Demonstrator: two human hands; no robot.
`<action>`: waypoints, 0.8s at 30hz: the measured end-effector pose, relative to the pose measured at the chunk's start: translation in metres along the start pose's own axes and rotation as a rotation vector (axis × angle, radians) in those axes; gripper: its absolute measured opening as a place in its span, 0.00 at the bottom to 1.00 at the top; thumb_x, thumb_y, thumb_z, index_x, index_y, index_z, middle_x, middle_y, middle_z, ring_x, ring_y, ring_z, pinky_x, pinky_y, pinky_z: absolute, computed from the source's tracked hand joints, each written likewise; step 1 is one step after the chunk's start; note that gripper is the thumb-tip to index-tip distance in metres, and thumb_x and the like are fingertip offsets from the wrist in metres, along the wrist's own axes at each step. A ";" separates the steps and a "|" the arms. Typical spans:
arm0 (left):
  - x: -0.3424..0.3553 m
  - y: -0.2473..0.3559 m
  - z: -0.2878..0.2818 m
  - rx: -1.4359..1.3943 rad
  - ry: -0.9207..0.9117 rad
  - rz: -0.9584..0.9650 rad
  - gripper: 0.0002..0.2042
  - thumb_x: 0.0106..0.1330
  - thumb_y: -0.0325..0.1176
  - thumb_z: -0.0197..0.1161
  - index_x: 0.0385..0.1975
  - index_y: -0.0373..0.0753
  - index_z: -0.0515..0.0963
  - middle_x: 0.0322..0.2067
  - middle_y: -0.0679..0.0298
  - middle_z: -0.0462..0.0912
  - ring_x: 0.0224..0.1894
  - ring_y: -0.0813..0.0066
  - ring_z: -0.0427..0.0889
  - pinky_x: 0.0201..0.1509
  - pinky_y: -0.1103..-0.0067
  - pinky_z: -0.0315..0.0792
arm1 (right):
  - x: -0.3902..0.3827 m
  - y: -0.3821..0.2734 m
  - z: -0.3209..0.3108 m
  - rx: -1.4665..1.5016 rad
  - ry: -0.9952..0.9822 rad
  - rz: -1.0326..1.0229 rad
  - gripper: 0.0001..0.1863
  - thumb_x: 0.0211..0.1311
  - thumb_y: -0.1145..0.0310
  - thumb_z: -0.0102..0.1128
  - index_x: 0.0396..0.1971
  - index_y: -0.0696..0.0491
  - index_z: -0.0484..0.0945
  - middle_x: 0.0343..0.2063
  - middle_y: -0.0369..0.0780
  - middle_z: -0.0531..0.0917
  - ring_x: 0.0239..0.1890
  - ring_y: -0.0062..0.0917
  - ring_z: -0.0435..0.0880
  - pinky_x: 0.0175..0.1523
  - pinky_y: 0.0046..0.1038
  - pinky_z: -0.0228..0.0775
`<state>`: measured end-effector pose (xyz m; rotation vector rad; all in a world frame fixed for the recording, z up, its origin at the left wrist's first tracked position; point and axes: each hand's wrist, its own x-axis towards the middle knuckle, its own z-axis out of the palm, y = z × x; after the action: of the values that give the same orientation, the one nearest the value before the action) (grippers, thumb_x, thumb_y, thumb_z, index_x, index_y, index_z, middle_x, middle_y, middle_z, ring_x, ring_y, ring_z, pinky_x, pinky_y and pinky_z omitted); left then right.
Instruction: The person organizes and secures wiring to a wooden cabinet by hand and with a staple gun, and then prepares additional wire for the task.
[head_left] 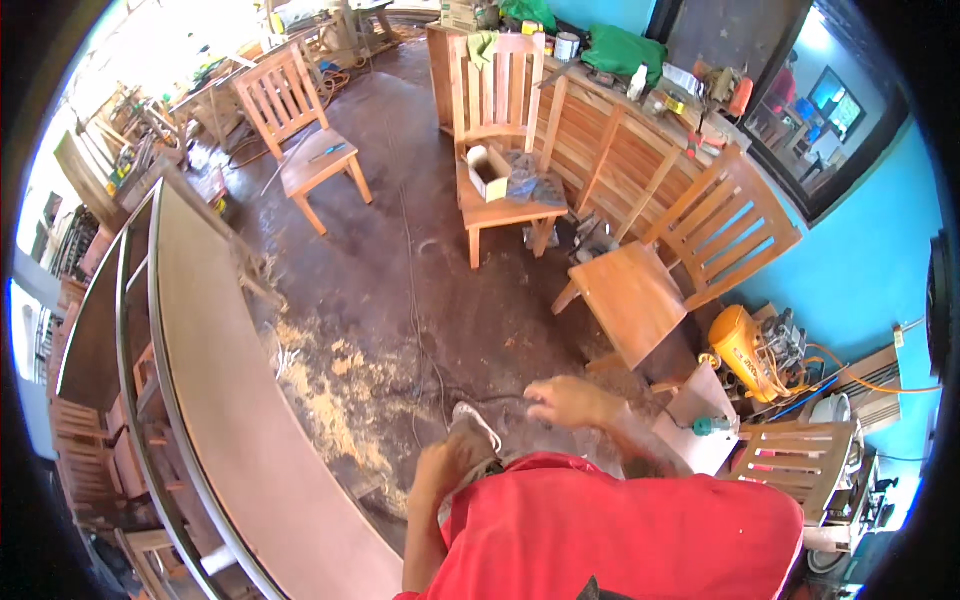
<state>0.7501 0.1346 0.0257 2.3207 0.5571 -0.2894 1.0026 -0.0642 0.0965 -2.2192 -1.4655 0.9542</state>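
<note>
My left hand [438, 465] hangs beside the long pale board panel [240, 410], not visibly touching it, with its fingers mostly hidden. My right hand [565, 400] is held out over the floor with loosely bent fingers apart and nothing visible in them. It is nearest to a wooden chair [625, 300] with a slatted back. Beyond stands another chair [515, 213] with an open carton [487, 172] and dark material on its seat, and a light green cloth over its back. My red shirt and one shoe [478, 425] show below.
A third chair [310, 165] stands at the back left, with tools on its seat. A cluttered wooden counter [615, 140] runs along the blue wall. A yellow compressor [740, 355] sits at right. Cables and sawdust [340, 400] lie on the floor. A person [780, 85] shows through the window.
</note>
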 end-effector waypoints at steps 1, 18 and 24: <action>0.030 0.002 -0.027 -0.009 -0.007 0.012 0.19 0.74 0.45 0.63 0.53 0.34 0.83 0.45 0.44 0.88 0.47 0.42 0.87 0.52 0.59 0.80 | 0.019 0.005 -0.031 -0.098 0.086 -0.005 0.23 0.70 0.55 0.62 0.55 0.56 0.80 0.49 0.50 0.87 0.48 0.47 0.87 0.54 0.44 0.79; 0.102 -0.136 0.004 -0.092 0.129 -1.262 0.22 0.76 0.43 0.59 0.56 0.29 0.79 0.50 0.41 0.85 0.52 0.43 0.84 0.59 0.59 0.77 | 0.473 0.615 -0.277 -0.010 0.677 0.788 0.35 0.57 0.60 0.72 0.65 0.52 0.75 0.51 0.52 0.87 0.53 0.48 0.86 0.59 0.43 0.77; 0.202 0.021 0.010 -0.320 0.084 -1.576 0.22 0.76 0.42 0.57 0.57 0.28 0.78 0.46 0.44 0.85 0.46 0.48 0.85 0.53 0.62 0.78 | 0.631 0.718 -0.248 0.117 0.541 0.720 0.50 0.50 0.59 0.79 0.71 0.59 0.63 0.65 0.59 0.75 0.70 0.54 0.72 0.71 0.48 0.66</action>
<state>0.9376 0.1768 -0.0416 1.1298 2.1723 -0.7121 1.8258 0.2221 -0.3686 -2.6605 -0.3652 0.5047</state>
